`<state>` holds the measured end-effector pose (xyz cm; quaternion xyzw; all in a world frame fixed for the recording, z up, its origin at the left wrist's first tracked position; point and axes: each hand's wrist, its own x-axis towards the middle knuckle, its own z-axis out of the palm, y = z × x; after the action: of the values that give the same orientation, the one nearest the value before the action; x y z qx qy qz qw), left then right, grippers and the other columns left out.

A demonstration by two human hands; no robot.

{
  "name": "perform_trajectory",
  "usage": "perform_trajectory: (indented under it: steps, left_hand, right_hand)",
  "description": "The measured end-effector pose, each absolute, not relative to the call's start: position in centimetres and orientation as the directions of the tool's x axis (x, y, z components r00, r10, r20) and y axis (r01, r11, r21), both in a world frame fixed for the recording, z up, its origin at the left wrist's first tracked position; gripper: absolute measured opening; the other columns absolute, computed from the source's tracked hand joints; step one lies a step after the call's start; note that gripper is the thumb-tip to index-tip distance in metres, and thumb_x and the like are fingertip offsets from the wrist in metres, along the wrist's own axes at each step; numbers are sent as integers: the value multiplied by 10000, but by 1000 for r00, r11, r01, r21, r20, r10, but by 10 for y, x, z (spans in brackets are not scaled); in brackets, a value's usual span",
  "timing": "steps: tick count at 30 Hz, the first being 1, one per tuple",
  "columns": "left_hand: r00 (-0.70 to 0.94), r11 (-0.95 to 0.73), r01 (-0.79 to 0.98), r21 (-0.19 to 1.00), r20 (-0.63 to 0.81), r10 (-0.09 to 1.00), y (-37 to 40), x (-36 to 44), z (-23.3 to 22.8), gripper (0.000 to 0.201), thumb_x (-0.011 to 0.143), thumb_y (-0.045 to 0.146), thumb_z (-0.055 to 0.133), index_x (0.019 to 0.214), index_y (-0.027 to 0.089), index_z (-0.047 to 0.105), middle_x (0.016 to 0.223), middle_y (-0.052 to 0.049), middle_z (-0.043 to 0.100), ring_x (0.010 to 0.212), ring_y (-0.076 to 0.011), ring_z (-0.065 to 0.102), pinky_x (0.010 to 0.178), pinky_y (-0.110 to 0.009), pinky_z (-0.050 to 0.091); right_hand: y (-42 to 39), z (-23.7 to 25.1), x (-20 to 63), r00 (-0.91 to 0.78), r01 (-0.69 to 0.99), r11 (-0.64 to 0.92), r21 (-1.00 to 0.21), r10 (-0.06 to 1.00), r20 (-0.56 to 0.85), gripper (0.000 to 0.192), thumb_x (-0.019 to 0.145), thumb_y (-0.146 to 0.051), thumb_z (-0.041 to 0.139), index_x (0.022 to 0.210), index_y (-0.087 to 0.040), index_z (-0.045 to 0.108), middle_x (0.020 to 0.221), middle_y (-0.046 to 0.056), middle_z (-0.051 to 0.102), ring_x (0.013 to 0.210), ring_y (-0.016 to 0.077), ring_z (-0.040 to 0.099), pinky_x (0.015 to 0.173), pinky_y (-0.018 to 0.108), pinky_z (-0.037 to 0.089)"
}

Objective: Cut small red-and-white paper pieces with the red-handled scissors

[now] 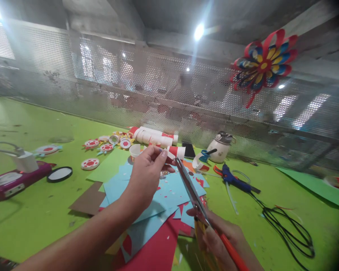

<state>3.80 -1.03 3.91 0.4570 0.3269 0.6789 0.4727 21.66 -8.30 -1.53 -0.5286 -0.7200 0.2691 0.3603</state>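
Note:
My left hand (145, 171) pinches a small white and red piece of paper (170, 155) between thumb and fingers. In my right hand (226, 229) is a pair of scissors (190, 185) with red and yellow handles. Its blade tips reach up to the paper piece; whether they touch it I cannot tell. Beneath both hands lie overlapping light blue paper sheets (149, 197), strewn with small red and white scraps. Just beyond my left fingertips are a red and white paper cup piece (180, 151) and a white cut cup (135, 150).
Stacked paper cups (155, 137) lie at the back, beside several round red and white paper pieces (90, 163). To the right are a glue gun (235, 181) with a coiled black cord (288, 226) and a white jug (220, 148). A purple power strip (19, 180) sits left.

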Motion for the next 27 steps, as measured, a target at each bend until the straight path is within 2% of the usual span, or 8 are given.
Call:
perform_trajectory:
  steps: [5, 11, 20, 27]
  left_hand:
    - [-129, -352, -284, 892, 329, 936, -7, 35, 38, 135, 801, 233, 577, 701, 149, 540, 649, -16, 616, 605, -117, 594, 608, -257, 501]
    - [-52, -366, -151, 918, 362, 931, -7, 33, 38, 163, 811, 255, 571, 704, 136, 602, 697, -25, 638, 621, -104, 569, 636, -242, 477]
    - [24, -349, -117, 930, 354, 935, -7, 27, 45, 184, 789, 279, 597, 666, 151, 645, 680, -33, 655, 600, -113, 556, 627, -248, 461]
    - [20, -344, -85, 935, 347, 938, -7, 27, 46, 171, 768, 268, 615, 633, 169, 646, 633, -37, 654, 575, -125, 555, 597, -246, 455]
  right_hand:
    - [-83, -14, 217, -159, 528, 272, -804, 962, 221, 614, 832, -657, 356, 986, -143, 653, 525, -20, 472, 476, 151, 453, 491, 266, 342]
    - [-84, -10, 215, -155, 537, 272, -799, 962, 223, 596, 829, -652, 361, 949, -151, 661, 534, -19, 458, 490, 151, 447, 501, 266, 376]
    - [-85, -10, 218, -200, 541, 285, -791, 957, 208, 566, 849, -606, 364, 978, -138, 654, 522, -17, 442, 483, 154, 430, 482, 265, 349]
    - [-85, -9, 214, -242, 403, 293, -867, 948, 208, 531, 862, -590, 401, 1021, -145, 642, 544, -44, 349, 446, 118, 333, 421, 234, 286]
